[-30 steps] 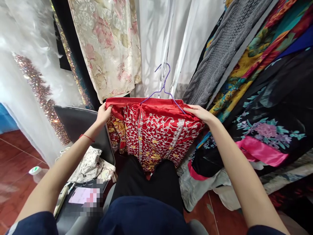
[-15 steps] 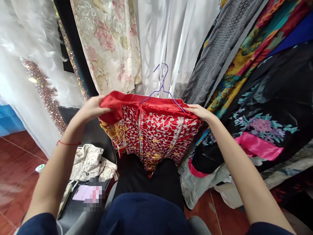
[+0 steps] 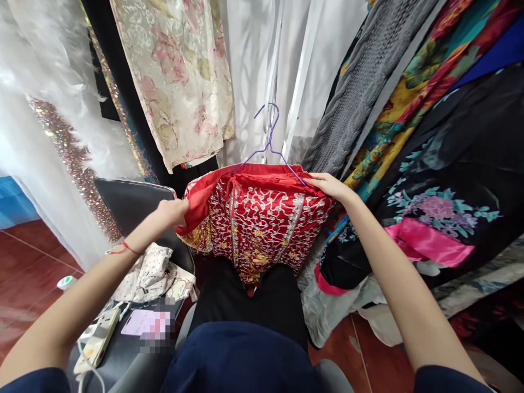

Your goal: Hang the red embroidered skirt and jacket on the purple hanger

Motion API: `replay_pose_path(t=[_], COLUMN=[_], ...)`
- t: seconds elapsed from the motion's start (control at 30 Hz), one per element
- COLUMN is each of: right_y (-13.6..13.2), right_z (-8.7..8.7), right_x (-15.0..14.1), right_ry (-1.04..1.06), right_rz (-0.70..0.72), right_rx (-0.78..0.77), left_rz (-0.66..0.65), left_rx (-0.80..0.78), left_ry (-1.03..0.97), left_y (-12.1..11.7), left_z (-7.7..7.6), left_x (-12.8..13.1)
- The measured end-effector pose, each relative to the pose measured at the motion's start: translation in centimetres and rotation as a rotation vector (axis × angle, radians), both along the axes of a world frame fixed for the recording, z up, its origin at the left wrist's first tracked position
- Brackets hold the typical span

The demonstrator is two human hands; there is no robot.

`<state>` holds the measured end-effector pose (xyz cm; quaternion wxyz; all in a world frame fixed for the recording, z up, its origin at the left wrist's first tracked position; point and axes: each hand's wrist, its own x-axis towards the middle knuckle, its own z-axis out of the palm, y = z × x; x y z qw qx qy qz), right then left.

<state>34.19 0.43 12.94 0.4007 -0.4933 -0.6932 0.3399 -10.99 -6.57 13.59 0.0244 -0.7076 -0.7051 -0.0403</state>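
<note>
A red garment (image 3: 262, 218) with silver and gold embroidery lies spread in front of me, its lower part over my lap. Inside its red waist opening sits a purple wire hanger (image 3: 270, 143), hook upward. My left hand (image 3: 174, 213) is closed on the red cloth at the garment's left edge. On the right side, my right hand (image 3: 327, 185) grips the upper corner by the hanger's right arm, fingers partly behind the fabric. A red tie string (image 3: 233, 188) shows at the front of the waist.
On the left, a black chair (image 3: 131, 204) bears a dotted white cloth (image 3: 149, 273), a power strip (image 3: 98, 338) and a pink card (image 3: 141, 323). Hanging garments stand on both sides, among them a floral cream cloth (image 3: 176, 82), a grey knit (image 3: 364, 87) and a black embroidered garment (image 3: 446, 180).
My left hand has moved down and pulled the garment's left edge lower, turning it inward. The right hand stays nearly where it was, still on the right corner.
</note>
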Motion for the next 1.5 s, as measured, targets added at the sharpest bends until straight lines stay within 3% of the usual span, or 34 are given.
replay_pose_path(t=[0.13, 0.27, 0.37, 0.47, 0.53, 0.6, 0.67, 0.77, 0.87, 1.0, 1.17, 1.27, 1.4, 1.5], right_y=[0.0, -0.1, 0.0, 0.2, 0.4, 0.7, 1.0, 1.3, 1.3, 0.9, 0.2, -0.1, -0.4, -0.6], right_z=[0.0, 0.2, 0.3, 0.2, -0.1, -0.5, -0.8, -1.1, -1.0, -0.9, -1.0, -1.2, -1.7, -2.2], right_x=[0.2, 0.3, 0.3, 0.2, 0.2, 0.2, 0.1, 0.0, -0.2, -0.3, -0.3, -0.5, -1.0, -1.4], right_ry=[0.01, 0.011, 0.003, 0.007, 0.014, 0.017, 0.009, 0.002, -0.001, -0.022, -0.015, -0.003, 0.103, 0.181], right_rz=[0.007, 0.016, 0.007, 0.012, 0.014, -0.003, -0.02, -0.028, -0.027, -0.031, -0.012, -0.01, -0.044, -0.094], right_rx=[-0.036, -0.042, -0.036, -0.003, 0.015, 0.03, 0.044, 0.067, 0.073, 0.095, 0.084, 0.089, 0.071, 0.114], left_rz=[-0.003, 0.047, 0.137, 0.151, 0.17, 0.178, 0.094, -0.14, -0.278, -0.221, -0.075, -0.126, -0.279, -0.434], left_rx=[0.026, 0.05, 0.343, 0.722, 0.74, 0.62, 0.433, 0.118, 0.013, 0.175, 0.309, 0.503, 0.926, 0.917], left_ry=[0.274, 0.292, 0.127, -0.12, -0.177, -0.161, -0.108, -0.047, -0.054, -0.095, -0.279, -0.411, -0.465, -0.355], left_y=[-1.0, -2.4, -2.4, -1.2, -0.1, 0.6, 0.5, -1.0, -2.8, -1.8, 4.5, 7.4, 8.1, 6.7], left_z=[2.9, 4.6, 5.6, 5.6, 4.7, 3.1, 1.2, -1.8, -3.7, -3.7, -2.7, -2.2, -1.4, -1.0], left_x=[-2.6, -5.2, -7.0, -7.7, -7.4, -6.9, -6.1, -4.6, -2.4, 1.0, 4.3, 5.9, 9.8, 14.2])
